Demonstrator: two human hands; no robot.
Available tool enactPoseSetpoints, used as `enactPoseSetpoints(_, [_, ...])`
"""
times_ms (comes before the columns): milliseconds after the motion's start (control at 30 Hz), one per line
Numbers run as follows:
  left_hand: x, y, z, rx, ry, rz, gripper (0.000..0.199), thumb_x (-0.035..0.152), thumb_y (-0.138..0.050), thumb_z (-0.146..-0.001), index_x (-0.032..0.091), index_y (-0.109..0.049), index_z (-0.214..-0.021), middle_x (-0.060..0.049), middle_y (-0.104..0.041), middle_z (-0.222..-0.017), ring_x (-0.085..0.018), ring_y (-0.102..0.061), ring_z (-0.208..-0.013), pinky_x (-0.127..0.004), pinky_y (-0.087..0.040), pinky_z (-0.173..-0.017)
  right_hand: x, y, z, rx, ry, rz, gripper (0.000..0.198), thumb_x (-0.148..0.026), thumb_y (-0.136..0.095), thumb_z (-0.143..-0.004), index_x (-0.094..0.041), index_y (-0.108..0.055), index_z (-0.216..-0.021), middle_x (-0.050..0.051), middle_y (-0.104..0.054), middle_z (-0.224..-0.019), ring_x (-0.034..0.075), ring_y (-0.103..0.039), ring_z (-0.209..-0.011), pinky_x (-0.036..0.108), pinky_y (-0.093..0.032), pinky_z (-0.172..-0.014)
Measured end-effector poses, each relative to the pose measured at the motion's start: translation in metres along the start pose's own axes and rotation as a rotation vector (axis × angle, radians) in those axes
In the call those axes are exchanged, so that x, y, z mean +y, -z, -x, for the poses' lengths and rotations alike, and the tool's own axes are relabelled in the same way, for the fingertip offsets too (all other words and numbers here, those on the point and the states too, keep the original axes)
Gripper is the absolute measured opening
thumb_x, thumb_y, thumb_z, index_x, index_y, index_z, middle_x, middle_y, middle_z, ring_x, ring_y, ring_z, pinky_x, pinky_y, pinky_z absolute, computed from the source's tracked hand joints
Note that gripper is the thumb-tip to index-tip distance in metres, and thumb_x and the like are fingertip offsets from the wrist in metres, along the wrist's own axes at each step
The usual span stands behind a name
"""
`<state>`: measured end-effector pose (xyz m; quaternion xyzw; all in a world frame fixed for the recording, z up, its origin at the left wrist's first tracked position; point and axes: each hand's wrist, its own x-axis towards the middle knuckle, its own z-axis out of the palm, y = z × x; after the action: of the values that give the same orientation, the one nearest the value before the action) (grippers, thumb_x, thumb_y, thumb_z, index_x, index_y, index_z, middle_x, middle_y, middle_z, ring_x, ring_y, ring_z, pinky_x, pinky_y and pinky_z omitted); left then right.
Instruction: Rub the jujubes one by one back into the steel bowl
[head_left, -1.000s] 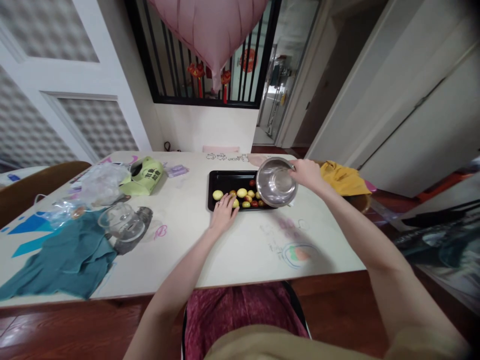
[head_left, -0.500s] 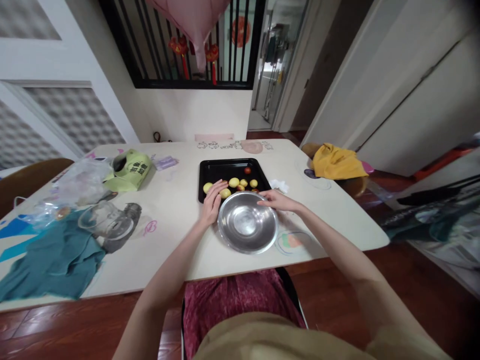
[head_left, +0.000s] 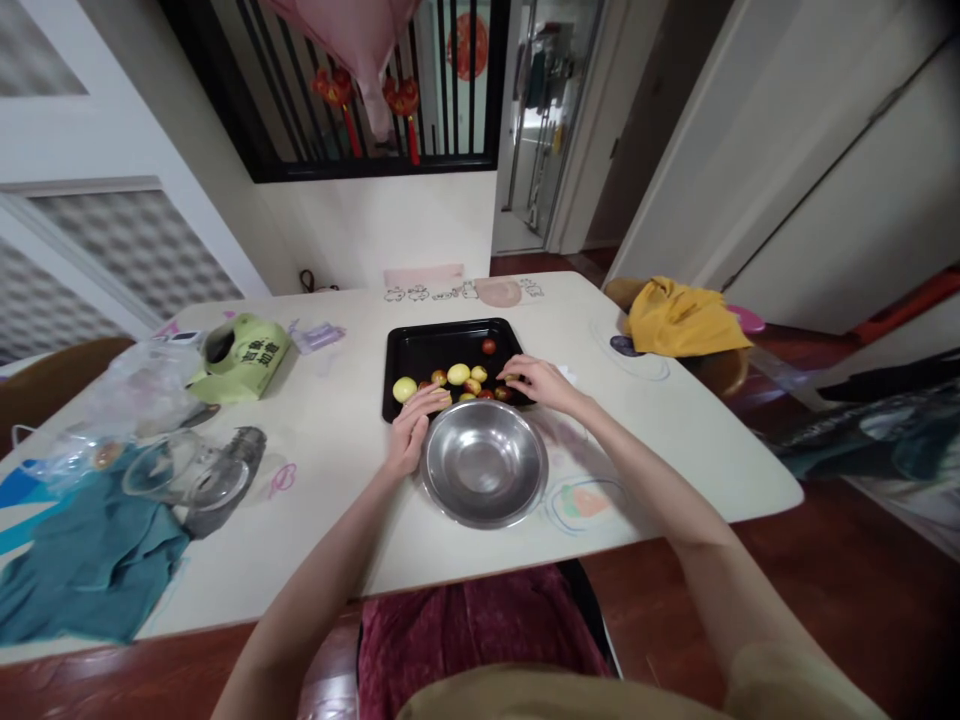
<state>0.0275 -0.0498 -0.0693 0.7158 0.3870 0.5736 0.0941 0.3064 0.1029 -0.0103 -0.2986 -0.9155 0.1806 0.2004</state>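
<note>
A shiny steel bowl [head_left: 484, 465] stands upright on the table, against the near edge of a black tray [head_left: 420, 345]. My left hand [head_left: 414, 428] lies beside the bowl's left rim, its fingers stretched over the tray's front edge and partly covering a yellow fruit. My right hand [head_left: 546, 382] reaches over the tray's right side, fingers extended and fingertips at a small greenish-brown fruit [head_left: 512, 378]. In the tray lie several small fruits: a large yellow one [head_left: 405, 389], another yellow one [head_left: 459, 375], brown-mottled ones and a red one [head_left: 489, 346]. The bowl holds nothing visible.
To the left are a green printed bag [head_left: 259, 355], a crumpled clear plastic bag [head_left: 142, 385], a clear plastic container [head_left: 187, 470] and a teal cloth [head_left: 97, 560]. A yellow cloth [head_left: 679, 318] hangs over a chair at the right. White tissue [head_left: 568, 374] lies behind my right hand.
The bowl sits nearer to me and has uncovered more fruit. My right hand has left the bowl's rim for the fruit in the tray. My left hand stays between bowl and tray.
</note>
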Motion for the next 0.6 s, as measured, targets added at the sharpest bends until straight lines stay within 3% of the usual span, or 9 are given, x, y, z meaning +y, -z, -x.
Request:
enactPoseSetpoints(233, [-0.001, 0.003, -0.001, -0.115, -0.049, 0.1, 0.05, 0.039, -0.035, -0.115, 0.018, -0.079, -0.125, -0.015, -0.077, -0.132, -0.033, -0.062, -0.14, -0.06, -0.046, -0.12, 0.021, -0.026, 0.009, -0.031, 0.173, -0.007, 0.03, -0.024, -0.059, -0.105, -0.023, -0.079, -0.127, 0.013, -0.076, -0.127, 0.028, -0.071, -0.12, 0.045, -0.061, -0.102])
enactPoseSetpoints(433, [0.001, 0.005, -0.001, -0.173, -0.072, 0.126, 0.05, 0.04, -0.035, -0.115, 0.018, -0.078, -0.127, -0.015, -0.077, -0.13, -0.033, -0.062, -0.14, -0.056, -0.048, -0.116, 0.027, -0.028, 0.016, -0.032, 0.156, 0.014, 0.041, -0.018, -0.052, -0.105, -0.028, -0.074, -0.139, 0.012, -0.076, -0.13, 0.029, -0.073, -0.121, 0.046, -0.065, -0.1])
enactPoseSetpoints(600, [0.006, 0.006, 0.004, -0.228, -0.084, 0.117, 0.048, 0.037, -0.035, -0.115, 0.018, -0.077, -0.128, -0.014, -0.077, -0.131, -0.032, -0.061, -0.141, -0.052, -0.047, -0.115, 0.026, -0.029, 0.016, -0.052, 0.11, 0.006, 0.04, -0.017, -0.056, -0.103, -0.03, -0.073, -0.137, 0.009, -0.075, -0.135, 0.028, -0.072, -0.126, 0.046, -0.062, -0.107])
